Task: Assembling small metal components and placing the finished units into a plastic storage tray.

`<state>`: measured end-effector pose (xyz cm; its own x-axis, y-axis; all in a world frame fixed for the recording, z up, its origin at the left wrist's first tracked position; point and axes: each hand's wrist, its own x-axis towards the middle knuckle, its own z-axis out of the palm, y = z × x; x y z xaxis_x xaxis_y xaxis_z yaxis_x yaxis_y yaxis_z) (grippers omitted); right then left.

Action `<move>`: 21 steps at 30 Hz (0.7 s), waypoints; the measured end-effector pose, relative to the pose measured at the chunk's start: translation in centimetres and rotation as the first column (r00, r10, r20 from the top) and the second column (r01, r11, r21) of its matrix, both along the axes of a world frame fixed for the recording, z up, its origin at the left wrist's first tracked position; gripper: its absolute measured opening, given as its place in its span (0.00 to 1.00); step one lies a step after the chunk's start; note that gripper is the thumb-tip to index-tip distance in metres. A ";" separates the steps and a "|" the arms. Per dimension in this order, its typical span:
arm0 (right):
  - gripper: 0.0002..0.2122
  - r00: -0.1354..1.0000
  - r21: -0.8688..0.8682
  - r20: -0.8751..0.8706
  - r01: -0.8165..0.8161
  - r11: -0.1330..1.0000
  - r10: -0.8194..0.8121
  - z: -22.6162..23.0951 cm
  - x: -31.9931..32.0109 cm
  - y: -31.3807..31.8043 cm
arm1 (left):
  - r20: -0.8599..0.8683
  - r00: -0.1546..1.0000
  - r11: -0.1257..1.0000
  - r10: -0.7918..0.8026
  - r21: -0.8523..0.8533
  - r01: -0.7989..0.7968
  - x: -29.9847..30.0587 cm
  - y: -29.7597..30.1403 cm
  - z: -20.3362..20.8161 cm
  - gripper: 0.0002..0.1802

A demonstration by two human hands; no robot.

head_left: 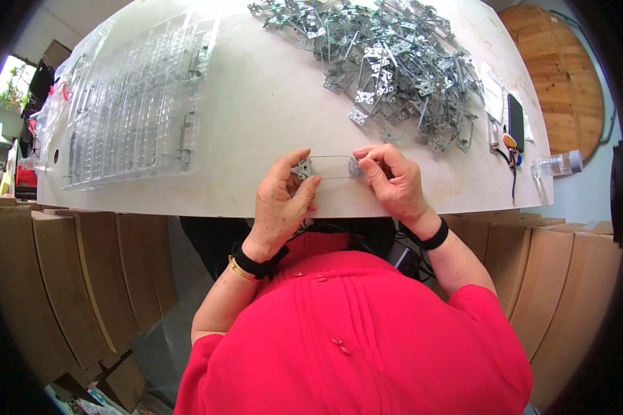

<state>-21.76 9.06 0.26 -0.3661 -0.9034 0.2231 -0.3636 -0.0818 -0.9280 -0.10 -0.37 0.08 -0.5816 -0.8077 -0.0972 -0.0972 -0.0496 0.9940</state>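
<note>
While the left hand [282, 197] pinches its 9 o'clock end and the right hand [398, 183] its 3, the wire-framed metal bracket [329, 157] basically bridges the gap.

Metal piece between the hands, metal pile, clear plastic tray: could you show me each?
Metal piece [304, 168], head view: on its left-end bracket.
Metal pile [422, 76], head view: middle of the heap.
Clear plastic tray [118, 176], head view: near edge.

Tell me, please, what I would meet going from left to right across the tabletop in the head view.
Clear plastic tray → left hand → wire-and-plate metal part held between the hands → right hand → flat black device → clear cylindrical container.
</note>
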 end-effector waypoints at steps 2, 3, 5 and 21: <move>0.04 1.000 0.004 -0.030 -0.003 1.000 0.003 0.0 0.0 0.0 | -0.004 1.000 1.000 0.013 0.004 -0.013 -0.1 0.0 -0.1 0.26; 0.04 0.998 0.012 -0.068 -0.006 1.000 0.006 0.0 -0.2 0.1 | -0.007 1.000 1.000 0.018 0.011 -0.017 -0.1 0.0 -0.1 0.27; 0.04 0.994 0.021 -0.106 -0.008 1.000 0.010 -0.2 -0.3 0.2 | -0.010 1.000 1.000 0.022 0.017 -0.022 -0.2 0.1 -0.1 0.28; 0.02 0.904 -0.069 -0.257 -0.371 0.926 0.343 0.9 -1.0 -0.3 | 0.041 0.996 0.991 0.076 -0.110 -0.071 -1.0 0.4 0.3 0.29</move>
